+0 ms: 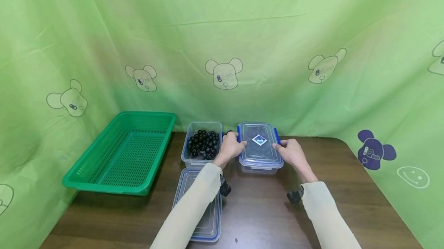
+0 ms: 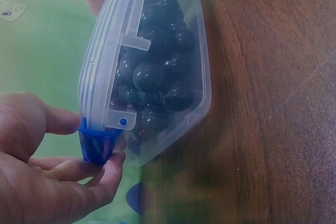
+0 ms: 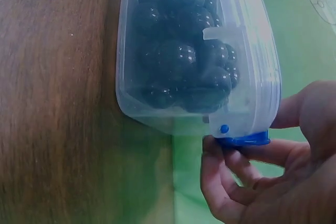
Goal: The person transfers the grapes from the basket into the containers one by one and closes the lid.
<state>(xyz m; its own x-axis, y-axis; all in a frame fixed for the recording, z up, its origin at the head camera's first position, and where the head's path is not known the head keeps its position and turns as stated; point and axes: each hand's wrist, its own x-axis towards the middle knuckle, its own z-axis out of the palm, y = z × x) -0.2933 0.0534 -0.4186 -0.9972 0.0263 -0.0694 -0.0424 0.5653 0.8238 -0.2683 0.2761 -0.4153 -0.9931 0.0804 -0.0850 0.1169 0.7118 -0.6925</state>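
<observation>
A lidded clear plastic food container (image 1: pixel 260 156) with blue side latches stands on the table, a blue and white diamond label on its lid. Dark, round, grape-like fruits (image 2: pixel 152 72) fill much of it. On its left side, my left hand (image 1: pixel 231 148) pinches the blue latch (image 2: pixel 98 142), thumb at the lid's edge and fingers below. Across from it, my right hand (image 1: pixel 292 152) pinches the right latch (image 3: pixel 244 140) in the same way. That latch looks folded down against the side, while the left one sticks outward.
Left of the hands stands an unlidded clear container (image 1: pixel 195 161) of dark round fruits. A loose blue-edged lid (image 1: pixel 211 222) lies in front of it, partly under the left sleeve. A green plastic basket (image 1: pixel 149 179) sits farther left. Behind the table hangs a green curtain (image 1: pixel 270 48).
</observation>
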